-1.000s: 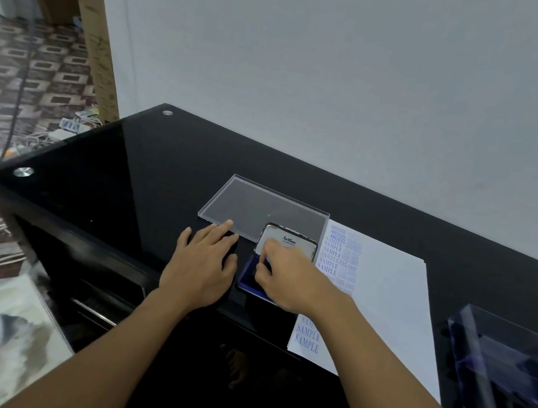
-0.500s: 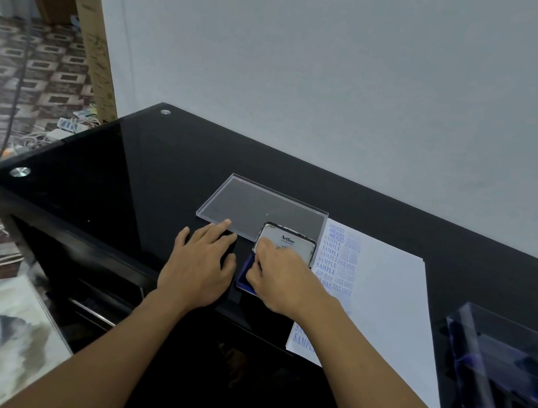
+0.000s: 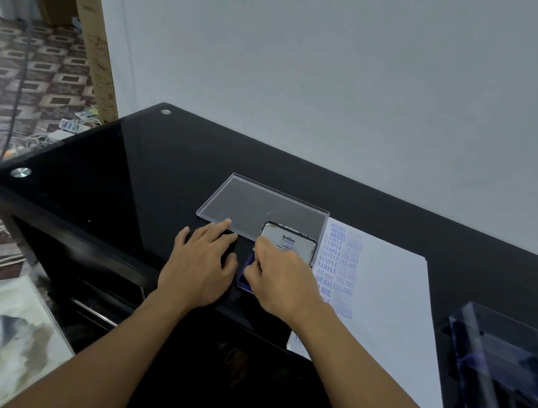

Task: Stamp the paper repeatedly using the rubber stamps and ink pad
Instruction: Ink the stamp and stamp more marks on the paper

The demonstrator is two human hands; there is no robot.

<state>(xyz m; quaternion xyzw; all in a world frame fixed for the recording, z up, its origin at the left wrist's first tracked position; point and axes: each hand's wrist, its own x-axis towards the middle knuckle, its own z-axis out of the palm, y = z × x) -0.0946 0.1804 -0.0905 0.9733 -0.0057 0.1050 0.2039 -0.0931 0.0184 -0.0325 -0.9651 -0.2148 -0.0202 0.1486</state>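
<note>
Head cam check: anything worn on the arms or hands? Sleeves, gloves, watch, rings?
Nothing visible. The left hand and right hand are bare: no gloves, and no rings show. The left forearm and right forearm are bare down to the frame's lower edge, with no sleeve, watch or wristband in view. No markings show.

Dim, soft, bluish indoor light, perhaps from overhead; shadows are faint. The glossy black tabletop [image 3: 161,171] mirrors the pale wall [image 3: 347,76]. Stamped words on the paper [image 3: 391,307] stay legible; the clear box [image 3: 513,376] at the curved right edge is blurred.
</note>
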